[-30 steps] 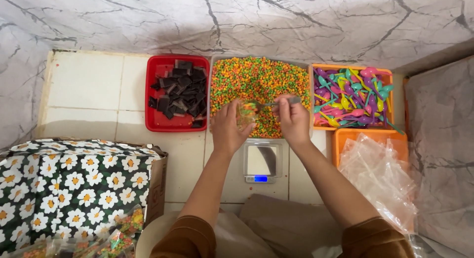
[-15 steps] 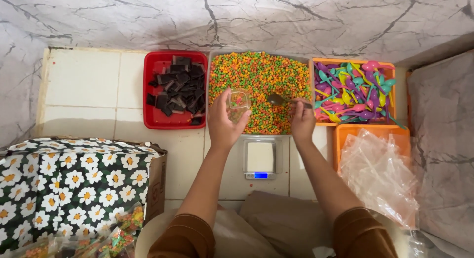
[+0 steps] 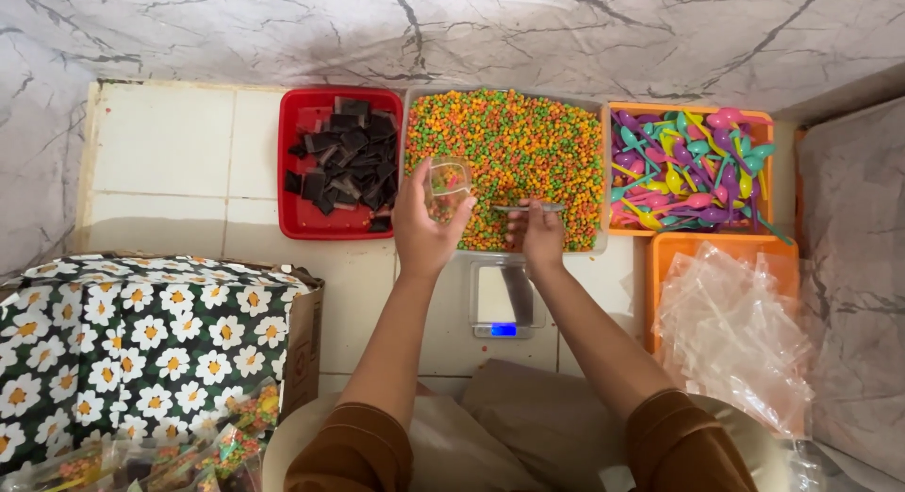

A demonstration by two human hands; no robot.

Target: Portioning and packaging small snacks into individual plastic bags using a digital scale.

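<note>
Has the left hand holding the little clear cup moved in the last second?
Yes. The left hand with the clear cup has lifted away from the scale, up over the tray of colourful candy.

a small clear plastic pouch (image 3: 447,185), partly filled with orange and green bits, is held up in the left hand (image 3: 424,230) over the middle tray. a heap of empty clear bags (image 3: 731,332) lies in the orange tray at right. filled clear packets (image 3: 160,454) — colourful inside — sit at bottom left beside a brown cardboard box (image 3: 300,336). the little scale's screen (image 3: 502,330) glows blue — a narrow strip on its near edge.
</note>
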